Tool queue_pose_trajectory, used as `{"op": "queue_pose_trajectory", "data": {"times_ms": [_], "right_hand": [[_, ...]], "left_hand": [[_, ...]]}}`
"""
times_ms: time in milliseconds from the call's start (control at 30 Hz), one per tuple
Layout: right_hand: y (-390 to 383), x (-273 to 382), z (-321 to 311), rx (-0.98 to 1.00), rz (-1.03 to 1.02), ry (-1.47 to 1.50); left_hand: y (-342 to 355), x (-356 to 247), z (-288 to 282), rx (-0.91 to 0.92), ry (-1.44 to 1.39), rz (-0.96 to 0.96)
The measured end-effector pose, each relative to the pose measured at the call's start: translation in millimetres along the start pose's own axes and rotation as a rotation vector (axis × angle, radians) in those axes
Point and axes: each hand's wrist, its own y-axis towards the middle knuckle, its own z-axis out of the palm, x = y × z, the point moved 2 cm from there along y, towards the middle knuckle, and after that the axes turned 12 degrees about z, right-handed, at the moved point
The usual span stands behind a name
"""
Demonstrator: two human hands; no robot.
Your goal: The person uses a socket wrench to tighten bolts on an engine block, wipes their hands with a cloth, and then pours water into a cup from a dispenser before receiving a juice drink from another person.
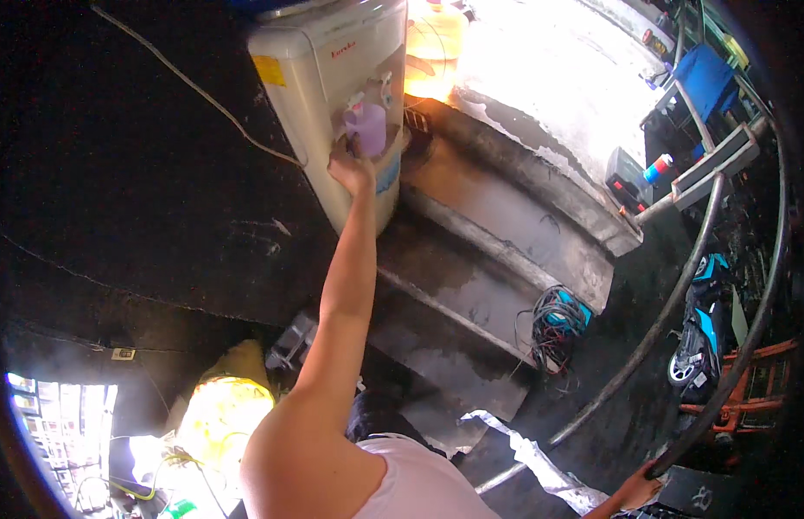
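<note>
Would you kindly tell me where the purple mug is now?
In the head view, the purple mug is in the upper part, just left of centre, held in the left hand beneath a tap of the white water dispenser.

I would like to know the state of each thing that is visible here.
Water dispenser: standing, power unclear.
Purple cup: held under the tap, fill hidden.
Left hand: closed on the purple cup.
Right hand: at the railing, grip unclear.
Cable: bunched in loops on the steps.
Steps: patchy, damp-looking.
Black case: seemingly closed.
</note>
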Motion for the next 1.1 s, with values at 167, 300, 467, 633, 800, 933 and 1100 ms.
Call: {"op": "queue_pose_trajectory", "data": {"times_ms": [167, 300, 467, 633, 800, 933, 1100], "right_hand": [[0.3, -2.4, 10.1, -0.013, -0.001, 0.009], [8.0, -20.4, 30.3, -0.099, -0.064, 0.009], [-1.7, -6.8, 15.1, -0.064, -0.033, 0.026], [0.3, -7.5, 12.3, -0.089, -0.030, 0.050], [3.7, -10.7, 17.3, -0.014, 0.000, -0.019], [0.1, -2.2, 8.7, -0.059, -0.028, 0.040], [3.4, -7.4, 15.0, -0.014, 0.006, 0.042]], "left_hand": [[1.2, -6.5, -2.8, -0.028, -0.028, 0.044], [-1.3, -0.3, 5.3, -0.065, -0.024, 0.095], [-4.1, 16.8, 11.2, -0.084, -0.072, 0.103], [-3.4, 5.0, 10.3, -0.025, -0.061, 0.023], [-5.8, -17.7, 5.7, -0.041, -0.157, -0.048], [-5.1, -7.7, 8.7, -0.080, -0.108, 0.013], [-3.2, 6.0, 10.7, -0.130, -0.021, 0.116]]}}
